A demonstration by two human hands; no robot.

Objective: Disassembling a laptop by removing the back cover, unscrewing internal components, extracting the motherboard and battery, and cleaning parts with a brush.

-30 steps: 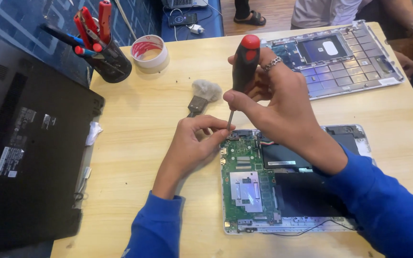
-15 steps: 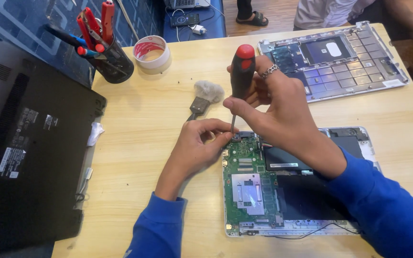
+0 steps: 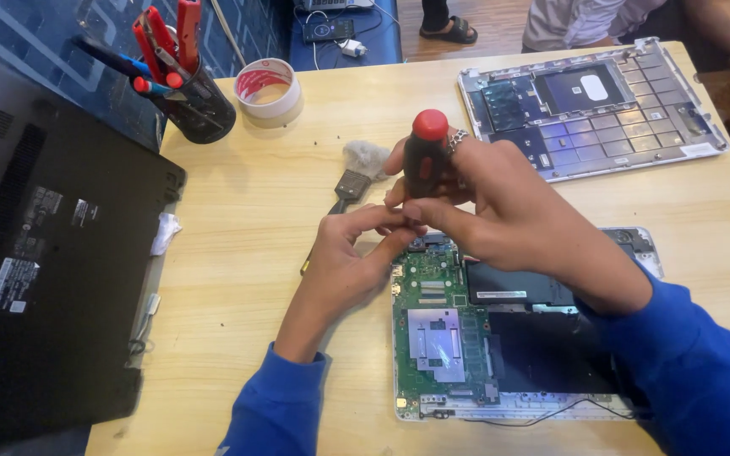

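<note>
Screwdriver (image 3: 427,152) is upright over the opened laptop's green board (image 3: 437,317). My left hand (image 3: 350,253) pinches near its hidden tip, and my right hand (image 3: 500,211) wraps the black handle, so I reckon I'm mid-screw; next needs steady downward pressure.

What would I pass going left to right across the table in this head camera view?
Black laptop cover → dark tool cup → tape roll → left hand → screwdriver in the right hand → grey keyboard panel.
</note>
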